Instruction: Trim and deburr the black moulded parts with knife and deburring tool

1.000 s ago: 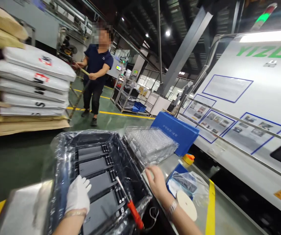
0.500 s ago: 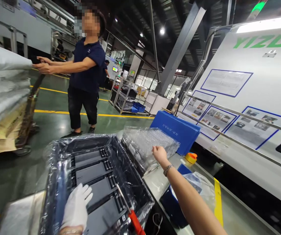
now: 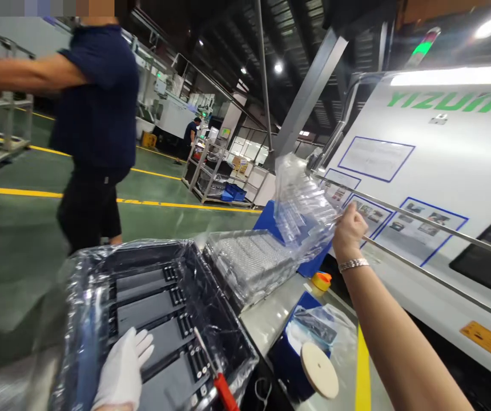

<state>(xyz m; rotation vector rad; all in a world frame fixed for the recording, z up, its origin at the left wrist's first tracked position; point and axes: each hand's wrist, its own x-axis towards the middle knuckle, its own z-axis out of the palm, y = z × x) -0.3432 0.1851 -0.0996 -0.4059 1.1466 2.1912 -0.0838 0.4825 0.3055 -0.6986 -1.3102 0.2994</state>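
- Head view. Clear plastic blister tray (image 3: 303,208), lifted off the stack and tilted up on edge, pinched at its lower right corner by the bare right hand (image 3: 349,231); metal bracelet (image 3: 353,264) on that wrist.
- Stack of clear trays (image 3: 248,264) lying flat at the far edge of the metal table (image 3: 271,317), just beside the right wall of the black crate (image 3: 228,334); lifted tray held above and to the right of it, apart from the stack.
- Gloved left hand (image 3: 121,374), fingers spread, resting flat on the dark grey parts (image 3: 151,311) laid in rows inside the crate; crate lined with clear film (image 3: 72,319), set at the near left of the table.
- Red-handled tool (image 3: 215,382) leaning at the near right corner of the crate, tip pointing into it.
- Blue pouch with a plastic bag (image 3: 314,325) on the table to the right of the crate; white disc (image 3: 319,370) at its near edge; orange tape roll (image 3: 321,280) farther back.
- Blue folded boards (image 3: 271,220) behind the stack, against the white machine housing (image 3: 442,171) with its steel rail (image 3: 421,217).
- Person in a dark blue shirt (image 3: 95,97) on the green floor (image 3: 14,240) beyond the table, arm stretched leftward.
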